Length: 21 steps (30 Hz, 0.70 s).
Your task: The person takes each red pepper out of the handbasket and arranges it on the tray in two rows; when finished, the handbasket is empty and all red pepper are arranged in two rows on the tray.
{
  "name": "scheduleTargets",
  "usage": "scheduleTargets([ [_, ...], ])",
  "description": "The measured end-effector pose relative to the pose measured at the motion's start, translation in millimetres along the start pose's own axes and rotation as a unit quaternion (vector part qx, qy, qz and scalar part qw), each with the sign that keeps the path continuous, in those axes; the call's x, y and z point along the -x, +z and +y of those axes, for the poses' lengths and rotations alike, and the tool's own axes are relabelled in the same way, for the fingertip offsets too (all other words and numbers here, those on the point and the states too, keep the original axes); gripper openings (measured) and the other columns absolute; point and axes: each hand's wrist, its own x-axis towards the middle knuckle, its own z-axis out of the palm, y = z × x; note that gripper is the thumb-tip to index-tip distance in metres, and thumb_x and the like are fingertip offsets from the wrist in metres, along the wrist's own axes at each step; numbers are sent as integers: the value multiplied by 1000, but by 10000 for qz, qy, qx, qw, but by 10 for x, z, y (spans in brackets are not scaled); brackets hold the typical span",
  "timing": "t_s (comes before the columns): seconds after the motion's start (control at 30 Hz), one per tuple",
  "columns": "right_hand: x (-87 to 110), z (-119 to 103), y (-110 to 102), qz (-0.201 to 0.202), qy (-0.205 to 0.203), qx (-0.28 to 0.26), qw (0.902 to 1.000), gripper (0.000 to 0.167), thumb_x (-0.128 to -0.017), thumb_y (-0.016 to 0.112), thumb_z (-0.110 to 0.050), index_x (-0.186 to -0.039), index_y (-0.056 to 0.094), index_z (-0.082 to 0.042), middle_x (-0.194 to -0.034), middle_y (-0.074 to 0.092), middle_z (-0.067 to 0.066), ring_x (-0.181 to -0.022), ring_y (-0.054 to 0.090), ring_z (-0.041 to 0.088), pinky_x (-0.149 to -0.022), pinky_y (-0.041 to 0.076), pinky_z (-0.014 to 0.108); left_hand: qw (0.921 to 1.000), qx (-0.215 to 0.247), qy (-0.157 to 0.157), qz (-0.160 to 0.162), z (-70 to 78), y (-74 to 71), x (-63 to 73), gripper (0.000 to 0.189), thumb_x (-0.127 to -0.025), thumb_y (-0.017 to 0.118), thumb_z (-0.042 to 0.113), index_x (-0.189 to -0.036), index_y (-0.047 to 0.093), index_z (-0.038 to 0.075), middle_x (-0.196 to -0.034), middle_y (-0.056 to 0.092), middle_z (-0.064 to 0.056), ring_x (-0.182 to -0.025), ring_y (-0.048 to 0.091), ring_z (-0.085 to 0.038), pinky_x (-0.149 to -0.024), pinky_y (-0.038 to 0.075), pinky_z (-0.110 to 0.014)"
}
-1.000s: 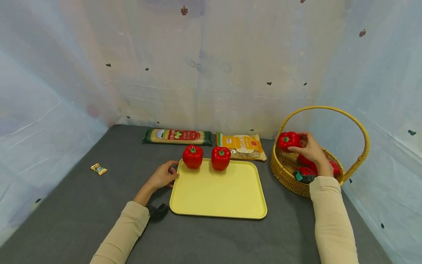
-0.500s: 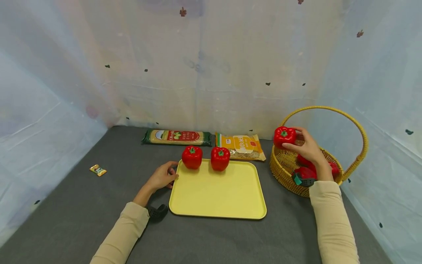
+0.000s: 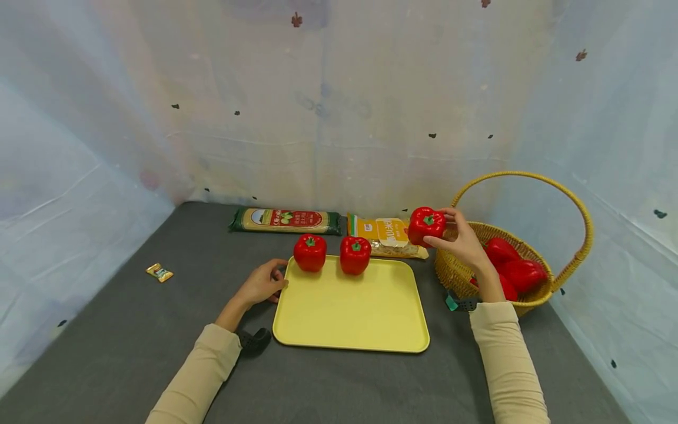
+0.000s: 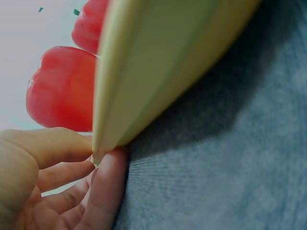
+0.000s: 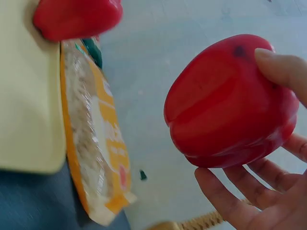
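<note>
My right hand [image 3: 462, 240] holds a red bell pepper [image 3: 426, 226] up in the air, left of the wicker basket [image 3: 450, 275]. In the right wrist view the thumb lies on one side of this pepper [image 5: 225, 105] and the fingers on the other. A yellow tray [image 3: 349, 312] lies on the table, its upper left edge pinched by my left hand [image 3: 259, 282]. Thumb and fingers meet at the tray's rim [image 4: 103, 115] in the left wrist view. Two more red bell peppers stand along the tray's far edge, a left one [image 3: 309, 252] and a right one [image 3: 355, 255].
Several red peppers [image 3: 521, 274] lie inside the basket, whose tall handle [image 3: 580, 212] arches over it. Behind the tray are a yellow grain bag [image 3: 389, 232] and a long green-ended pasta pack [image 3: 286, 219]. A small wrapped snack [image 3: 159, 272] lies at the left on the grey table [image 3: 339, 388].
My right hand has carried the bell pepper leftward, from over the basket to beside it, in front of the grain bag. The left hand and the tray stay put.
</note>
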Motion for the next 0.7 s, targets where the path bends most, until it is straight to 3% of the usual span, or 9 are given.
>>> scheduleTargets([
  [0.17,2,13,161,-209,-141,-397,9989,68,-83,68,-10,-138,29,-1,-131,40,24,-109,46,34,-87,47,39,10000,48,7,-23,-11,10,-6,50,-89,61,7,-135,41,-2,-84,54,-11,-60,56,-18,-51,54,-31],
  [0.4,-113,361,344,-481,-185,-487,9975,69,-83,71,-17,-138,32,-7,-132,40,19,-114,47,37,-89,48,50,10000,88,19,-29,-28,17,-16,50,-89,61,7,-135,41,-1,-84,54,-11,-60,56,-18,-51,54,-32],
  [0.63,-7,97,389,-887,-3,-300,9956,66,-83,70,-12,-138,35,1,-131,45,24,-116,47,41,-92,45,52,10000,51,-13,-14,-17,7,-18,51,-89,61,7,-135,41,-1,-84,54,-11,-60,56,-18,-50,54,-32],
  [0.7,-2,114,410,-1007,83,-274,9945,67,-83,71,-13,-137,36,1,-131,45,24,-117,48,41,-92,45,52,10000,56,0,-24,-13,2,-12,51,-89,61,7,-135,41,-1,-84,54,-11,-60,55,-18,-50,54,-32],
])
